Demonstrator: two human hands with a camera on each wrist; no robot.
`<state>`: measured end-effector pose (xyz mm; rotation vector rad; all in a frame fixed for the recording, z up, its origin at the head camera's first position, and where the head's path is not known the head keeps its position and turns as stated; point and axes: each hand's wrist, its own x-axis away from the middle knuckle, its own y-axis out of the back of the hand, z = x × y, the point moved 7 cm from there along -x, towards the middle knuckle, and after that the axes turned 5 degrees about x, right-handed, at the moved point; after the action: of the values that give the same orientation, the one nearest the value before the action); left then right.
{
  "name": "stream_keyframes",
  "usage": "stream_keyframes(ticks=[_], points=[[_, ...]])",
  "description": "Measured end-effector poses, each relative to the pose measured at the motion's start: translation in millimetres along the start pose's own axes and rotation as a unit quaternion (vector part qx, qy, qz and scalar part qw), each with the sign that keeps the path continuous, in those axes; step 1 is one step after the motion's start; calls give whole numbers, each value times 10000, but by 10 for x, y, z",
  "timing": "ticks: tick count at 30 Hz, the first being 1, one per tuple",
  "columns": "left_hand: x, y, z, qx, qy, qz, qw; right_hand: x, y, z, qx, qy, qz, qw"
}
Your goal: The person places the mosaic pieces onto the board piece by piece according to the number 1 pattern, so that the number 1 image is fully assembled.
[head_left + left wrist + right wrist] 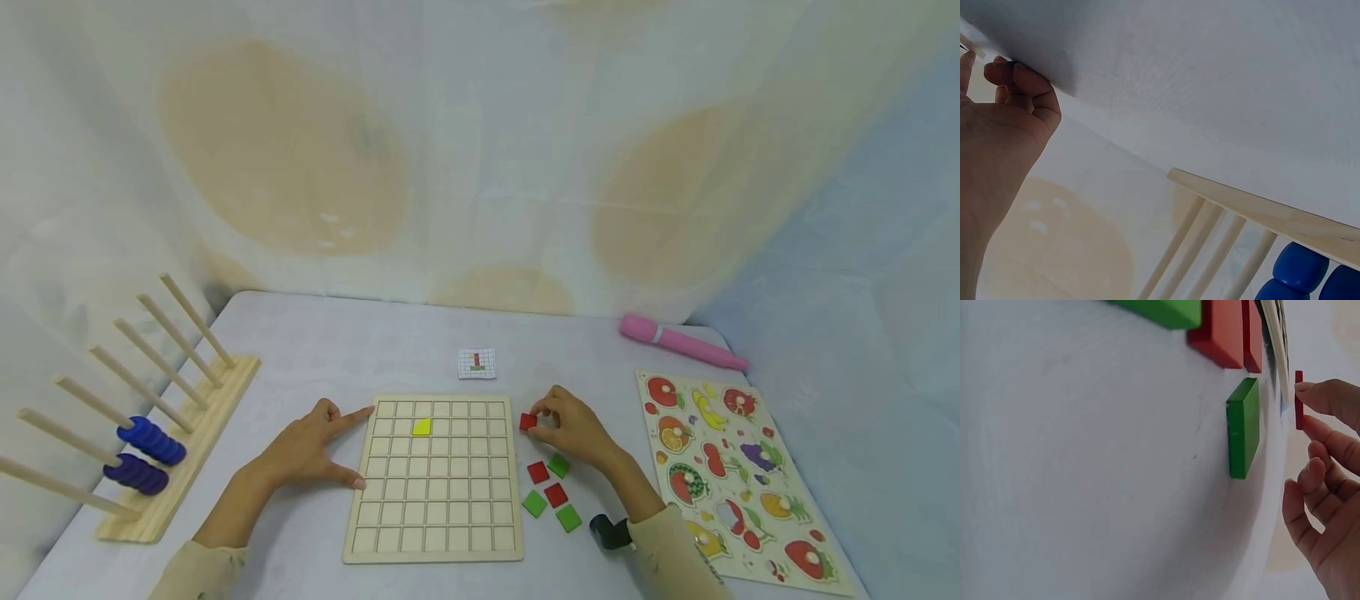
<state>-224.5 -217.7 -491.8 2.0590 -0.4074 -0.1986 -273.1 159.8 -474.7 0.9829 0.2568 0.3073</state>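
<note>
A wooden grid board [457, 557] lies flat on the table, with one yellow tile [422, 427] in a cell of its second row. My left hand [311, 446] touches the board's left edge with spread thumb and forefinger. Just off the board's right edge, my right hand [573, 425] pinches a red square tile [528, 422] between thumb and finger; the right wrist view shows that red tile [1299, 400] edge-on. Below this hand lie loose red tiles [556, 495] and green tiles [568, 518]. Beyond the board sits a small pattern card [477, 363].
On the left stands a wooden peg rack [180, 450] with blue beads [152, 440] and purple beads [137, 475]. A fruit puzzle board [720, 475] lies at right, a pink marker-like stick [682, 342] behind it. A black object [609, 532] lies beside the right sleeve.
</note>
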Motion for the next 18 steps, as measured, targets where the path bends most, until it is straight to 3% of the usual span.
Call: stream_keyframes(ticks=[7, 18], points=[[-6, -6, 14, 8, 27, 20, 10000, -47, -41, 160, -308, 241, 68, 9992], [-3, -10, -5, 72, 18, 30, 10000, -163, -180, 467, -370, 703, 247, 9965]])
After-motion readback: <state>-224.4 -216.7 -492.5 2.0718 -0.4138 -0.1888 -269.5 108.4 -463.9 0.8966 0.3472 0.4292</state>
